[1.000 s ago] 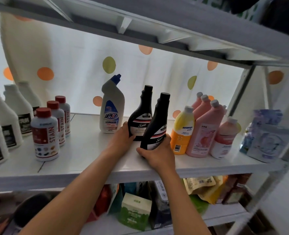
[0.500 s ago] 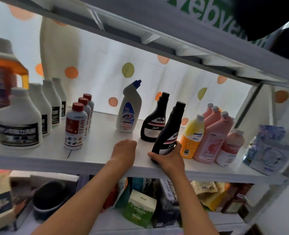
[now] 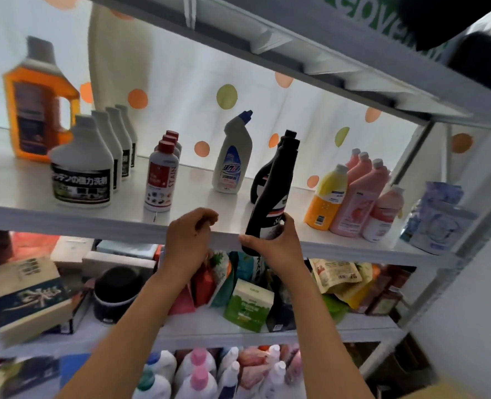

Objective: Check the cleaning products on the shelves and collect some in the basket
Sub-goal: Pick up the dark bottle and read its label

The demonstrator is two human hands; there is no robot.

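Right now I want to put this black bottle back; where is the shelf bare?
Bare shelf lies between the red-capped bottles and the white bottle with the blue cap, reaching the front edge. The right end, around the yellow bottle and pink bottles, is crowded.

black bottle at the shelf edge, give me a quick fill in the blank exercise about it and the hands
1. The black bottle is gripped near its base by the ____ hand.
2. The left hand holds ____, its fingers curled at the shelf edge.
3. A second black bottle stands directly ____ the gripped one.
4. The white bottle with STAIN on its label has a ____ cap.

Missing words: right; nothing; behind; red
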